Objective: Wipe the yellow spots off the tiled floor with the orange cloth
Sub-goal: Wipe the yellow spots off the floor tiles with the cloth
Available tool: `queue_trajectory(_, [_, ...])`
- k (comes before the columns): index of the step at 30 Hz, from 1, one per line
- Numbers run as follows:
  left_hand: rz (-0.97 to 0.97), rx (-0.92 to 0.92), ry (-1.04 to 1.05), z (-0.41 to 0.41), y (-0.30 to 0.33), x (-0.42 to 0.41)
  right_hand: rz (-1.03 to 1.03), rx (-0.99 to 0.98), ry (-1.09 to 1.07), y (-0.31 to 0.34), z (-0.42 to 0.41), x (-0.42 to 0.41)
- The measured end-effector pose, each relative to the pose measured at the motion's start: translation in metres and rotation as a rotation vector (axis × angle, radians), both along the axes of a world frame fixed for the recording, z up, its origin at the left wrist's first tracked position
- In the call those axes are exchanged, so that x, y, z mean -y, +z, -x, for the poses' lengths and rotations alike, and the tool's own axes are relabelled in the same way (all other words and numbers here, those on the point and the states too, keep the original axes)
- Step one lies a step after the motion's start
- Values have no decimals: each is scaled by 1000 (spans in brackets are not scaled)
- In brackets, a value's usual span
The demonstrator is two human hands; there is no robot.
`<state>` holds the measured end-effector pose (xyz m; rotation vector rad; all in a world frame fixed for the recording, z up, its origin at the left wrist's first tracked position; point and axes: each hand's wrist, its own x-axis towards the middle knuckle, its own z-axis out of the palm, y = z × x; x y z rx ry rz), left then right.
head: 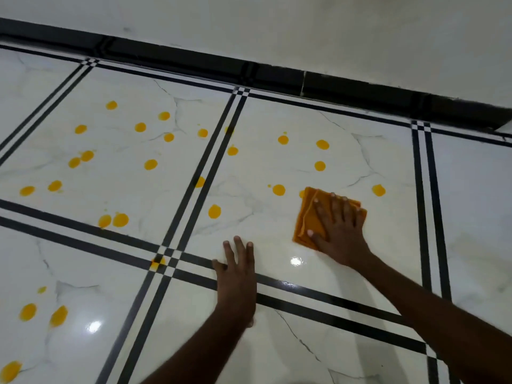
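Note:
A folded orange cloth [307, 217] lies flat on the white marble-look tiled floor [263, 167]. My right hand [338, 228] presses down on it with fingers spread. A yellow spot [278, 190] sits just left of the cloth's far corner, and another [378, 190] lies to its right. Several more yellow spots [151, 164] dot the tile to the left and the near-left tile [58, 315]. My left hand [238, 275] rests flat on the bare floor, fingers apart, holding nothing, across a black tile border.
Black double border lines [221, 142] run between the tiles. A black skirting strip [277, 76] and a pale wall [304, 29] close off the far side. Glossy light reflections [296, 261] show on the floor near my hands.

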<state>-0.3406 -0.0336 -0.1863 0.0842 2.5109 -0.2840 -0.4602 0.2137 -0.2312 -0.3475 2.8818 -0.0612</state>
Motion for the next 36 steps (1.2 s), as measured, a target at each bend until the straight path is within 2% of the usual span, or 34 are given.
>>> queue_trajectory(2, [11,10,-13,0,-2,1,37,-40,-33,-6,-10,17])
queue_trajectory(5, [-12,22,-12,1,-2,5,73,-35,204,-8,-73,19])
queue_trajectory(7, [-49,38,9,1,2,9,115,-24,233,-5,-94,-4])
queue_trajectory(9, [-81,41,29,3,8,11,207,-47,77,2,-97,-30])
queue_trajectory(11, [-121,30,54,7,12,9,326,-134,-243,15,-94,-47])
queue_trajectory(13, [-136,1,73,9,13,4,327,-231,-489,26,-84,-49])
queue_trajectory(16, [-115,-18,82,6,6,-4,247,-23,-634,36,-76,-28])
queue_trajectory(19, [-105,-30,89,3,3,-3,375,112,-732,41,-67,-7])
queue_trajectory(24, [-108,3,88,7,6,-3,771,235,-702,74,-46,-23])
queue_trajectory(26, [-99,-7,84,6,4,-3,819,133,-607,98,-35,-37])
queue_trajectory(29, [-93,-26,77,3,1,-3,713,-126,-387,140,-24,-46])
queue_trajectory(31, [-94,-23,79,2,-1,-2,605,-227,-284,156,-19,-38])
queue_trajectory(32, [-94,-21,77,3,0,-2,558,-225,-237,156,-15,-32])
queue_trajectory(36, [-99,-7,78,4,3,-3,520,-5,-81,114,-11,3])
